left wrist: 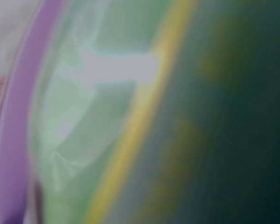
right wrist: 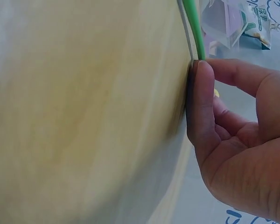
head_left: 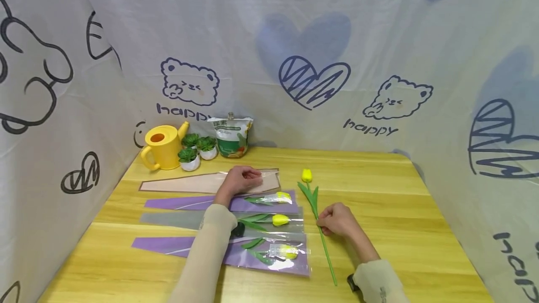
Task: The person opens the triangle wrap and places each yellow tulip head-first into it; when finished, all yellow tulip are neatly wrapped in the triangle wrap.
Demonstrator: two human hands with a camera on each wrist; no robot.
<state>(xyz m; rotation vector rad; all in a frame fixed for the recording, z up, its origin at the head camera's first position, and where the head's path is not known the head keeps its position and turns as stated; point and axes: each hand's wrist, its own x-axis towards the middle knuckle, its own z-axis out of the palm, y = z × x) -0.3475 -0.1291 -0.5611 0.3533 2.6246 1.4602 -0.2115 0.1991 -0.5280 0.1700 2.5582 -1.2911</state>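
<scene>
A yellow tulip [head_left: 316, 200] with green leaves lies along the table, bloom away from me. My right hand [head_left: 338, 220] pinches its stem [right wrist: 194, 28] between thumb and fingertips. My left hand [head_left: 243, 180] is over the wide end of a pale pink flower sleeve [head_left: 189, 183] with a dark border; whether the fingers pinch the film or only touch it, I cannot tell. Below it lie three sleeves with one yellow tulip each: a purple one [head_left: 177, 203], a grey one [head_left: 170, 220] and another purple one [head_left: 162, 243]. The left wrist view is blurred, with a purple strip [left wrist: 21, 116] and glossy film.
At the back left stand a yellow watering can [head_left: 165, 149], several small succulents in white pots [head_left: 190, 165] and a green-and-white bag [head_left: 230, 137] closed with a clip. Printed cloth [head_left: 311, 36] hangs behind and beside the wooden table [head_left: 387, 191].
</scene>
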